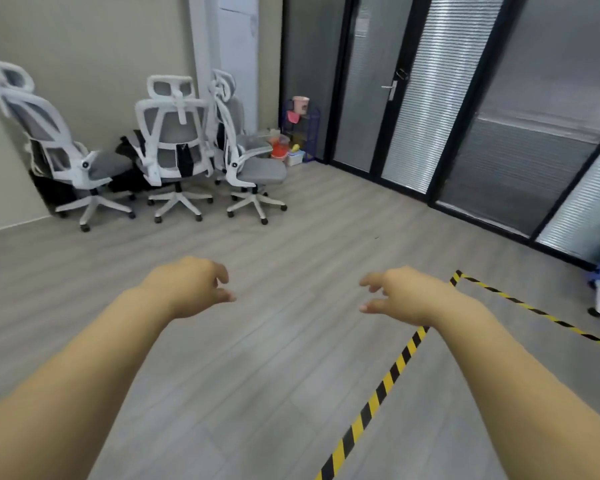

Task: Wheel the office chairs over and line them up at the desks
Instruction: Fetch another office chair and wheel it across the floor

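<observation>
Reaching forward, the left hand [187,285] and right hand [404,294] are hanging loosely curled, gripping nothing, likely readying for a chair back. Three white office chairs [174,143] are waiting well beyond both palms, clustered against the wall [84,46]; no desks are showing.

**Three Chairs, Two Hands**

Three white-framed office chairs stand grouped by the far wall: one at left [63,147], one in the middle [174,147], one at right [246,157]. Two bare hands, the left hand [191,285] and the right hand [402,292], reach over the floor. One glass door [371,81] shows one handle [392,89].
</observation>
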A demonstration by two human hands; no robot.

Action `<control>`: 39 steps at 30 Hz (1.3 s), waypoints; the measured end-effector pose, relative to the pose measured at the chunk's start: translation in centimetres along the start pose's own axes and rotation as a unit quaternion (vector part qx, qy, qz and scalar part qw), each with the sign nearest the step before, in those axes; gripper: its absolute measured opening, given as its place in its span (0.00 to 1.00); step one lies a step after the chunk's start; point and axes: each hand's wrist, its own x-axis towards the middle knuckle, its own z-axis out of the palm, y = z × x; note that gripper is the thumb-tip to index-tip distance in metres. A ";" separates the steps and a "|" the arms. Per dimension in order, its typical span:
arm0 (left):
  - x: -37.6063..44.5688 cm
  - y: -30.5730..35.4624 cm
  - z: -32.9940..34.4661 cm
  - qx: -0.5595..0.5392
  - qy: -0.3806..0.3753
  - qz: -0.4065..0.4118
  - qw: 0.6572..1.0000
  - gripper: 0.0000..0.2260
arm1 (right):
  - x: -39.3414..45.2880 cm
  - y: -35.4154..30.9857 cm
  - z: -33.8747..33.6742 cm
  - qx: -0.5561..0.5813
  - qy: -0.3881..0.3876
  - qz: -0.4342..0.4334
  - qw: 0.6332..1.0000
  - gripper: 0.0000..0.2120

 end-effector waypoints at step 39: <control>65.0 -39.1 -21.1 0.040 0.048 -0.123 0.990 0.16 | 82.7 -22.9 -23.0 -0.119 0.002 -0.175 0.977 0.26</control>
